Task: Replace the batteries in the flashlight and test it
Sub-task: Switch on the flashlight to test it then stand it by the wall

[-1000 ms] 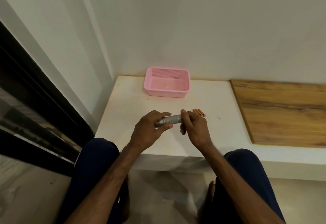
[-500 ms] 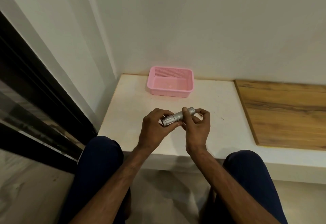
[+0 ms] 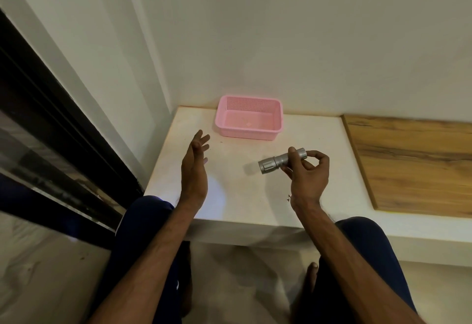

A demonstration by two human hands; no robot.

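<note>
A white tabletop set in a wall corner carries a pink basket at the back. The flashlight is held above it, pinched at the tail in the right hand, head aimed at the released, empty left hand. With so light a pinch, a tail press could tip it loose; a weak beam might be missed.

One silver flashlight. One pink basket. One white ledge. One wooden board. Two hands: left hand, right hand. Two knees in dark trousers.
</note>
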